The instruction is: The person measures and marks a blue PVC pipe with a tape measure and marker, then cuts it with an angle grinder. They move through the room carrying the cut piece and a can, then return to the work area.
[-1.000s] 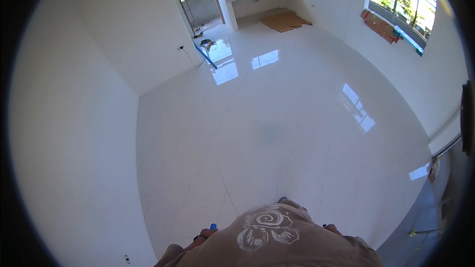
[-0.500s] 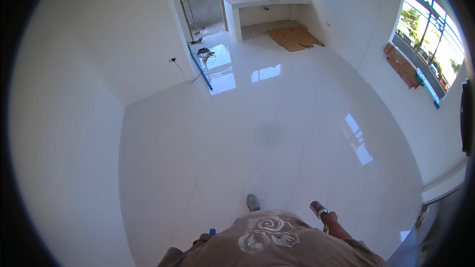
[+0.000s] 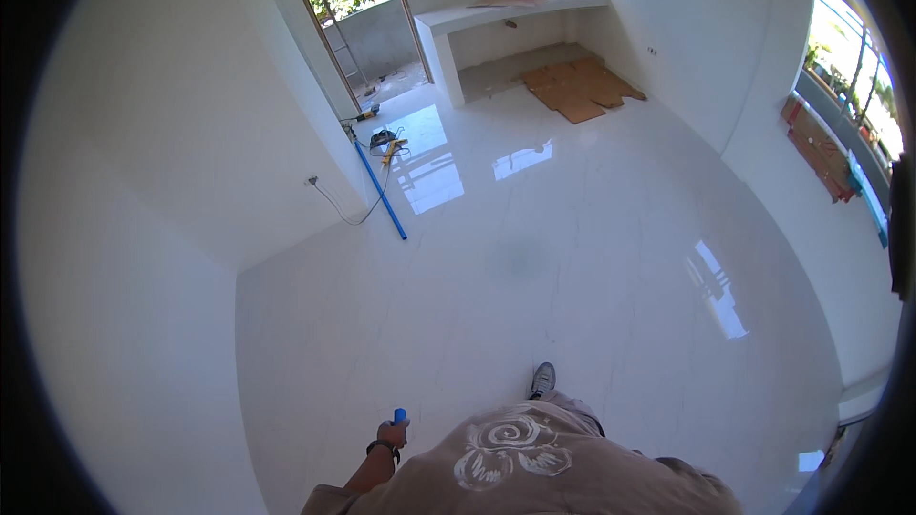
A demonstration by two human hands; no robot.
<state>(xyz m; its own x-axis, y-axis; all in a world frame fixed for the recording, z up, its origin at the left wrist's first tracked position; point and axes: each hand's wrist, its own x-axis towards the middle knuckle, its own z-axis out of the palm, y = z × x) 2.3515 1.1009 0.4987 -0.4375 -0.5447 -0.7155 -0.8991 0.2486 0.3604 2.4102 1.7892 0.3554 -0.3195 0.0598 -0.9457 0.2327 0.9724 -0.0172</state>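
Observation:
At the lower edge, left of my shirt front, my left hand (image 3: 392, 434) is closed around a short blue cylinder (image 3: 400, 415), perhaps a piece of pipe. Only its upper end sticks out of the fist, and a dark band circles the wrist. My right hand is out of sight, hidden past my brown shirt (image 3: 563, 448). One grey shoe (image 3: 543, 379) shows on the glossy white tiled floor (image 3: 458, 305), ahead of my body.
A long blue pipe (image 3: 382, 193) lies by the left wall near corded tools (image 3: 384, 139) and a cable (image 3: 334, 208) running to an outlet. Farther off are a doorway (image 3: 358, 38), a concrete counter (image 3: 515, 8) and flattened cardboard (image 3: 582, 88). A window (image 3: 859, 67) opens at the right.
My left hand has swung forward into fuller view with the blue cylinder. My right hand, which held a small canister, has left the picture. A foot has stepped forward and the room looks closer.

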